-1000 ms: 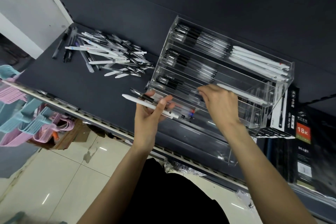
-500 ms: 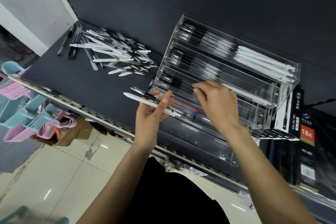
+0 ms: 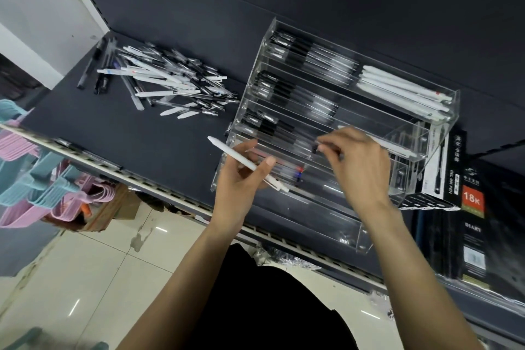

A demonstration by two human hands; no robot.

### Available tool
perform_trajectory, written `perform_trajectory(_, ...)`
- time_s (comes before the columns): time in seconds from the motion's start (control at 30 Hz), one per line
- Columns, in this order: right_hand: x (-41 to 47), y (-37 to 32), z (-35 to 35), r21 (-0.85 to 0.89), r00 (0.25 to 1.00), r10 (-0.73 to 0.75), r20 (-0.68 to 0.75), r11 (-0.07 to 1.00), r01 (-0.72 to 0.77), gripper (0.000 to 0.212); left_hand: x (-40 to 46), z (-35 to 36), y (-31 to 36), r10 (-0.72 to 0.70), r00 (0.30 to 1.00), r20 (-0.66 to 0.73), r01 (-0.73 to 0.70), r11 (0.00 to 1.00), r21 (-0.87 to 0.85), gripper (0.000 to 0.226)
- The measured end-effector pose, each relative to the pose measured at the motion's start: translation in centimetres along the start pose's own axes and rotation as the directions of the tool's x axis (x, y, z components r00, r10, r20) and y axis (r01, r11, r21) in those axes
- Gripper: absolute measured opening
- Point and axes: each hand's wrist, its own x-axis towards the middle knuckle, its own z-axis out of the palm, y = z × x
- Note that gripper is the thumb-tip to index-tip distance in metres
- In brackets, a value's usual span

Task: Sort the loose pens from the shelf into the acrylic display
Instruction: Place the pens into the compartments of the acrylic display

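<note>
A heap of loose black, clear and white pens (image 3: 170, 85) lies at the back left of the dark shelf (image 3: 127, 133). To its right stands the tiered acrylic display (image 3: 454, 102). Its rows hold black-capped clear pens (image 3: 284, 85), and white pens (image 3: 403, 91) fill the top right. My left hand (image 3: 238, 187) grips a white pen (image 3: 227, 150) in front of the display's lower tiers. My right hand (image 3: 360, 167) pinches a clear pen with a black tip (image 3: 315, 148) over a middle tier. Most of that pen is hidden by my fingers.
Black boxes of gel pens and diaries (image 3: 471, 199) stand against the display's right side. The shelf's front rail (image 3: 113, 170) runs diagonally under my wrists. Pink and blue hangers (image 3: 34, 182) sit below on the left, above a tiled floor.
The black-tipped pen that lay on the white pen in my left hand is now in my right hand, over the display. My left hand keeps the white pen.
</note>
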Motion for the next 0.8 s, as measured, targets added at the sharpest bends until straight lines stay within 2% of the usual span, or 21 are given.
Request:
perform_trajectory(0.07, 0.9, 0.5, 1.0, -0.092, 0.997, -0.082, -0.01, 0.993, 0.081, 0.008, 0.1, -0.6, -0.4, -0.04, 0.999, 0.006, 0.04, 0.998, 0.05, 0.05)
perform_trajectory(0.13, 1.7, 0.5, 1.8, -0.076, 0.991, -0.135, 0.026, 0.988, 0.136, 0.009, 0.0, -1.2, -0.5, -0.037, 0.999, -0.009, 0.038, 0.993, 0.114, 0.057)
perform_trajectory(0.23, 2.5, 0.1, 2.7, -0.061, 0.983, -0.16, 0.094, 0.984, 0.166, 0.008, -0.2, -1.8, -0.5, -0.003, 0.996, -0.087, 0.015, 0.989, 0.144, 0.045)
perform_trajectory(0.33, 3.1, 0.0, 3.5, -0.2, 0.976, -0.163, 0.142, 0.961, 0.19, 0.011, -0.4, -2.0, -0.5, 0.0, 0.99, -0.144, 0.017, 0.993, 0.121, 0.035)
perform_trajectory(0.47, 3.2, -0.4, 3.7, -0.436, 0.969, -0.203, 0.141, 0.866, 0.245, 0.019, -0.6, -2.0, -0.1, 0.007, 0.988, -0.157, 0.006, 0.996, 0.085, 0.024)
perform_trajectory(0.57, 3.1, -0.6, 3.8, -0.485, 0.966, -0.22, 0.133, 0.836, 0.257, 0.024, -0.6, -1.8, 0.3, -0.018, 0.989, -0.149, 0.023, 0.999, 0.031, 0.016)
perform_trajectory(0.67, 2.7, -0.9, 3.1, -0.318, 0.971, -0.231, 0.065, 0.917, 0.24, 0.016, -0.5, -1.4, 0.6, -0.034, 0.992, -0.118, 0.031, 0.999, -0.026, 0.018)
perform_trajectory(0.73, 1.6, -2.1, 1.7, -0.027, 0.988, -0.133, 0.072, 0.99, 0.135, 0.016, -0.4, -1.0, 0.9, -0.036, 0.994, -0.102, 0.03, 0.998, -0.059, 0.021)
perform_trajectory(0.8, -0.1, -3.6, 0.1, 0.307, 0.982, 0.009, 0.19, 0.949, -0.068, 0.021, -0.4, -0.2, 1.4, -0.02, 0.997, -0.073, 0.014, 0.997, -0.082, 0.02)
